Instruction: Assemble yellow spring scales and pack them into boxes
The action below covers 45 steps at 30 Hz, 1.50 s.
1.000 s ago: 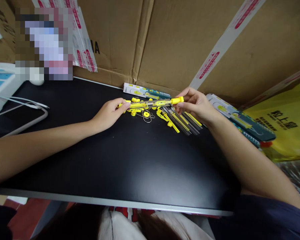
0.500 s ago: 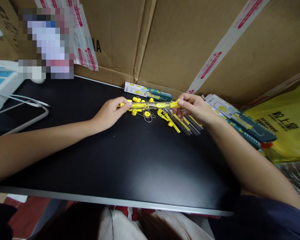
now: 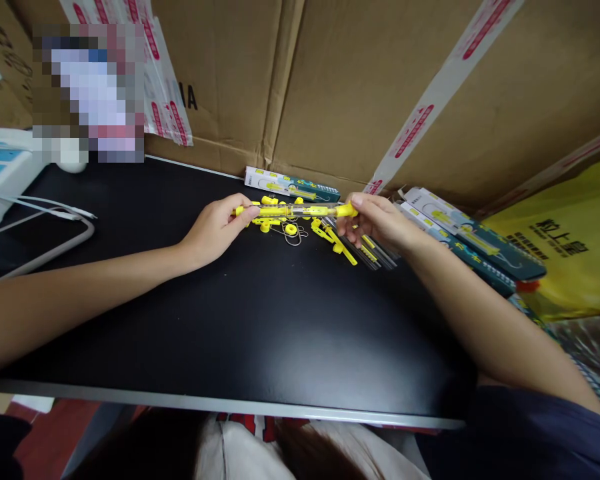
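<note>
I hold a clear plastic tube with yellow parts inside (image 3: 300, 211) level above a black table (image 3: 260, 320). My left hand (image 3: 217, 227) pinches its left end. My right hand (image 3: 380, 223) pinches the yellow cap (image 3: 347, 211) at its right end. Under the tube lie several loose yellow plastic pieces (image 3: 280, 223), a small wire clip (image 3: 294, 239) and a bundle of clear tubes with yellow inserts (image 3: 367, 252).
Cardboard boxes (image 3: 360, 87) wall off the back of the table. Printed packaging cards lie at the back (image 3: 290, 185) and at the right (image 3: 473, 243). A yellow bag (image 3: 565, 247) sits far right. A white power strip (image 3: 3, 167) and cables (image 3: 55, 213) are at the left.
My right hand has pushed the yellow cap leftward along the tube, so the tube assembly looks shorter. The left hand has stayed in place.
</note>
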Each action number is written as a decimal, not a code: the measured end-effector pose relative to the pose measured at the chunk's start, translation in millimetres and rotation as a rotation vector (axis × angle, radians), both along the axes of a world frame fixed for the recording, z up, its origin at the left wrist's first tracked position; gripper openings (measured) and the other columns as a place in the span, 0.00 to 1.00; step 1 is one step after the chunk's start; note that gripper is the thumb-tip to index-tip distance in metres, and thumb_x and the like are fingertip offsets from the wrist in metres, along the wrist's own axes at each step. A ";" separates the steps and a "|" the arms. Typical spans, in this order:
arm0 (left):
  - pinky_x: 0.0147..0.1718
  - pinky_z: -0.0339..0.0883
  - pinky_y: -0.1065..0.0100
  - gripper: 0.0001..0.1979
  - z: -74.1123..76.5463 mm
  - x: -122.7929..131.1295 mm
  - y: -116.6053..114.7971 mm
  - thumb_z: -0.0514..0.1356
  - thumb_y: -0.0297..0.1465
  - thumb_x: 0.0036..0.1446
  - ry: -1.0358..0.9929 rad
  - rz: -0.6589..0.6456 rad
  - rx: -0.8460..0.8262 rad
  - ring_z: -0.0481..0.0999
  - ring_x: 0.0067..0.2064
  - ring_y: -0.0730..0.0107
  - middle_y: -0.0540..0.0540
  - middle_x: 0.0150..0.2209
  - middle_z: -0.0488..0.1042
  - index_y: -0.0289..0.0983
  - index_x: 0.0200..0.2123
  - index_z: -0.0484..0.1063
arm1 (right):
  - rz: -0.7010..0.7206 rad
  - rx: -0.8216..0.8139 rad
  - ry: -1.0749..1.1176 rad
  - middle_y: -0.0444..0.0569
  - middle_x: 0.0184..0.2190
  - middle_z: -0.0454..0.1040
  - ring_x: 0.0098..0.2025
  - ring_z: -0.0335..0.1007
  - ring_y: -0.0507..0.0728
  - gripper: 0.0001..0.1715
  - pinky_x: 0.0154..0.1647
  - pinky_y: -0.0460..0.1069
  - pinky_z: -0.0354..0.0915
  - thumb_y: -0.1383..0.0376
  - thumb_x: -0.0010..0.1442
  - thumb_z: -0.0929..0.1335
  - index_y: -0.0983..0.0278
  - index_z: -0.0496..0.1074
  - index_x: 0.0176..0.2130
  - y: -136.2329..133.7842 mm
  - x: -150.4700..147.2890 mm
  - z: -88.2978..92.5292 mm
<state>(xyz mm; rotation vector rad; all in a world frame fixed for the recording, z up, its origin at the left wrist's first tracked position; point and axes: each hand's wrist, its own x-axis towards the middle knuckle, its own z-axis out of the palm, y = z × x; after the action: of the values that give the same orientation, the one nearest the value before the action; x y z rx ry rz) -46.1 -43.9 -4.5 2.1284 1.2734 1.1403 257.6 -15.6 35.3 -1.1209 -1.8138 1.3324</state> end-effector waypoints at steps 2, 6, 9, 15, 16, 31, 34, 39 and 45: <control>0.27 0.55 0.71 0.15 -0.4 0.2 0.2 0.53 0.41 0.62 0.006 0.003 0.000 0.63 0.27 0.75 0.51 0.26 0.67 0.36 0.33 0.70 | -0.014 0.012 -0.012 0.48 0.23 0.73 0.18 0.65 0.50 0.27 0.14 0.46 0.61 0.40 0.54 0.68 0.60 0.65 0.27 -0.1 -0.9 -1.0; 0.27 0.55 0.71 0.15 -0.9 -0.1 0.0 0.53 0.41 0.62 0.010 0.015 -0.003 0.64 0.27 0.75 0.51 0.27 0.68 0.36 0.34 0.70 | -0.024 -0.006 -0.031 0.48 0.21 0.71 0.18 0.64 0.50 0.31 0.13 0.46 0.61 0.37 0.53 0.66 0.60 0.62 0.23 0.7 -3.3 -3.5; 0.27 0.55 0.71 0.15 -1.0 -0.5 -0.1 0.53 0.41 0.62 0.013 0.016 -0.003 0.64 0.27 0.74 0.51 0.26 0.68 0.36 0.34 0.70 | -0.036 -0.009 -0.017 0.47 0.21 0.71 0.18 0.64 0.50 0.31 0.13 0.46 0.61 0.37 0.53 0.67 0.60 0.62 0.24 1.6 -4.5 -4.8; 0.28 0.56 0.71 0.15 -1.8 -0.8 0.6 0.54 0.41 0.62 0.014 0.029 0.010 0.65 0.27 0.74 0.51 0.26 0.69 0.35 0.34 0.71 | -0.056 -0.006 0.015 0.47 0.22 0.72 0.18 0.65 0.49 0.29 0.13 0.44 0.61 0.39 0.53 0.68 0.61 0.63 0.28 -1.7 -8.1 -4.9; 0.27 0.56 0.71 0.15 -1.9 -0.8 0.7 0.54 0.41 0.62 0.017 0.029 0.013 0.65 0.27 0.74 0.51 0.26 0.69 0.35 0.34 0.71 | -0.048 -0.015 0.009 0.46 0.22 0.72 0.18 0.65 0.49 0.28 0.13 0.44 0.61 0.40 0.53 0.69 0.61 0.63 0.29 -2.9 -9.1 -4.6; 0.27 0.53 0.71 0.13 0.5 1.5 -2.5 0.54 0.38 0.62 0.056 0.013 0.066 0.63 0.25 0.76 0.53 0.24 0.67 0.35 0.33 0.70 | 0.025 -0.039 -0.051 0.46 0.23 0.73 0.19 0.66 0.49 0.31 0.14 0.43 0.62 0.37 0.55 0.65 0.62 0.62 0.29 -5.0 -12.6 -10.4; 0.27 0.54 0.71 0.13 0.5 1.3 -3.5 0.53 0.38 0.63 0.079 0.013 0.091 0.64 0.26 0.76 0.52 0.26 0.69 0.34 0.34 0.70 | 0.038 -0.037 -0.073 0.48 0.23 0.72 0.19 0.65 0.49 0.33 0.14 0.44 0.62 0.36 0.57 0.62 0.62 0.61 0.25 -5.2 -13.7 -11.7; 0.28 0.55 0.71 0.13 0.4 1.3 -5.5 0.53 0.38 0.63 0.091 0.021 0.111 0.66 0.28 0.75 0.51 0.27 0.70 0.34 0.36 0.70 | 0.024 0.020 -0.077 0.48 0.21 0.71 0.17 0.60 0.47 0.35 0.13 0.43 0.52 0.35 0.59 0.59 0.61 0.56 0.22 -6.8 -15.6 -14.0; 0.29 0.56 0.71 0.14 0.0 1.0 -6.4 0.53 0.39 0.64 0.101 0.017 0.150 0.67 0.29 0.74 0.50 0.28 0.70 0.34 0.36 0.70 | -0.024 0.095 -0.146 0.47 0.16 0.67 0.15 0.51 0.46 0.38 0.14 0.45 0.45 0.34 0.60 0.55 0.61 0.54 0.18 -9.2 -16.0 -14.5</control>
<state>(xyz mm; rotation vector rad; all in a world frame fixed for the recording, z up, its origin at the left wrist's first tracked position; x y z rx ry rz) -45.1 -50.3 -4.5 2.3145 1.2885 1.1825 241.6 -24.8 20.7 -1.2111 -1.9401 1.1644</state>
